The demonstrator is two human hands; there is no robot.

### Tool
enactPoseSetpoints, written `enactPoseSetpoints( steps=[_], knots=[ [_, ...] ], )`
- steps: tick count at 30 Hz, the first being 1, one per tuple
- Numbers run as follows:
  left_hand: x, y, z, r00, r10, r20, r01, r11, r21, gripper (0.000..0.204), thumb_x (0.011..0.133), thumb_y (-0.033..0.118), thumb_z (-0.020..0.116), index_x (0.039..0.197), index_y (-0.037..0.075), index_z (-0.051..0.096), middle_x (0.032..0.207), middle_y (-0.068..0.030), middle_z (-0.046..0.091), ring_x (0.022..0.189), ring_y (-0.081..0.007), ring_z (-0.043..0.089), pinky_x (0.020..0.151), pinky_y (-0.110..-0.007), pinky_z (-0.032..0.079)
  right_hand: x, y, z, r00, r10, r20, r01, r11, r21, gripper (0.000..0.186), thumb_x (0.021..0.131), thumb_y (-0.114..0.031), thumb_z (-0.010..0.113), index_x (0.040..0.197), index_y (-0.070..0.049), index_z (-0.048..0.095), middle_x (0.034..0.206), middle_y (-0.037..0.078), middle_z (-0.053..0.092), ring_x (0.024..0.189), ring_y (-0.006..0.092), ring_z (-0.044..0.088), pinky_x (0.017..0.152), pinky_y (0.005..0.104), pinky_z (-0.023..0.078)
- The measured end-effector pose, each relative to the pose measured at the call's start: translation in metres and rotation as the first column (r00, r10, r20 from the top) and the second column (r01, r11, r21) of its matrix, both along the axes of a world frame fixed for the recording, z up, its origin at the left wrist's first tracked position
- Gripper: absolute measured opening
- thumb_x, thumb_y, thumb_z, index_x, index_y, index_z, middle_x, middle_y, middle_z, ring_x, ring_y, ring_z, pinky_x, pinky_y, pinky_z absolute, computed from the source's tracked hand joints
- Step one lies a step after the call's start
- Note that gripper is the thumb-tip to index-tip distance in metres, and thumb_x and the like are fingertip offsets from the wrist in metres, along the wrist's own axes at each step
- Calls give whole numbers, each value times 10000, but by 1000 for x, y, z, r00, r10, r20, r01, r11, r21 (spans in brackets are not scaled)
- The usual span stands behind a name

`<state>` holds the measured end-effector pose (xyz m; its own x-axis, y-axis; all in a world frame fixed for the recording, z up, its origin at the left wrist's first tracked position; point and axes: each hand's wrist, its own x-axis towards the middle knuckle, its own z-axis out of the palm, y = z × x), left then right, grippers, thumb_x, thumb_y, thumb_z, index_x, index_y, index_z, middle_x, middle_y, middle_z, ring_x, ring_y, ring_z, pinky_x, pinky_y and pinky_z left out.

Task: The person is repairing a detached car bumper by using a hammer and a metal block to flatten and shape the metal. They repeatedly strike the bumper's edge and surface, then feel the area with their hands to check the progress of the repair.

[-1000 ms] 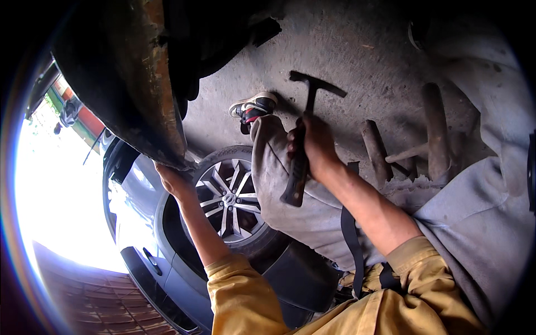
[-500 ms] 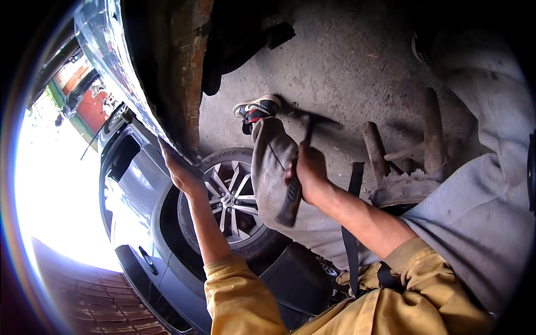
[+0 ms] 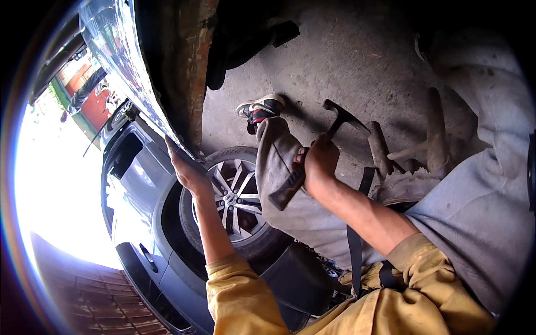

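Observation:
My right hand [image 3: 322, 162] is wrapped around the handle of a hammer [image 3: 341, 116], raised in front of my bent leg. The slim dark head, with one end tapering, points away from me, and the dark grip sticks out below my fist. My left hand [image 3: 187, 170] lies with fingers stretched along the lower edge of a shiny vehicle body panel [image 3: 125, 61]. A dark flat strip [image 3: 188, 158] shows beside those fingers; whether it is part of the panel or a separate piece, I cannot tell.
A grey car with a spoked wheel [image 3: 230, 199] stands close by on the left. The panel's rusty inner edge [image 3: 196, 84] hangs above the concrete floor [image 3: 335, 61]. Rusty metal posts [image 3: 435, 128] stand right of the hammer. My shoe [image 3: 261, 107] rests on the floor.
My right hand has moved slightly right with the hammer, whose head has swung right and tilted. My left hand stays against the panel edge. The whole view has shifted slightly.

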<state>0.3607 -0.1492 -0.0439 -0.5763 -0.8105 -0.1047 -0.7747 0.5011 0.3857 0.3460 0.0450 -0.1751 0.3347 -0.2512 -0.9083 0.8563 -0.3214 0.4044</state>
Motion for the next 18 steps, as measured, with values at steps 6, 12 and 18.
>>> enactPoseSetpoints(
  steps=[6, 12, 18],
  knots=[
    [1, -7, 5, 994, -5, 110, 14, 996, -83, 512, 983, 332, 267, 1404, 47, 336, 1367, -149, 413, 1255, -220, 390, 1045, -302, 281, -36, 9, 86, 979, -28, -200, -144, 596, -790, 360, 966, -359, 413, 772, -57, 404, 547, 38, 437, 379, 120, 434, 322, 294, 387],
    [-4, 6, 5, 986, 145, -85, -137, 986, 93, 546, 978, 325, 214, 1432, 25, 249, 1441, -137, 315, 1311, -239, 315, 1082, -324, 232, -32, 17, 53, 999, 49, 20, -41, 961, -274, 325, 969, -332, 349, 796, -63, 407, 564, 33, 446, 391, 127, 431, 362, 312, 411],
    [-20, 13, 11, 985, 169, -28, -165, 982, 91, 531, 980, 317, 252, 1414, 13, 291, 1416, -112, 361, 1291, -211, 344, 1060, -296, 253, -45, 26, 73, 949, -26, -315, -272, 440, -856, 305, 983, -278, 374, 787, -49, 419, 537, 37, 450, 382, 111, 467, 328, 277, 416]
  ],
)
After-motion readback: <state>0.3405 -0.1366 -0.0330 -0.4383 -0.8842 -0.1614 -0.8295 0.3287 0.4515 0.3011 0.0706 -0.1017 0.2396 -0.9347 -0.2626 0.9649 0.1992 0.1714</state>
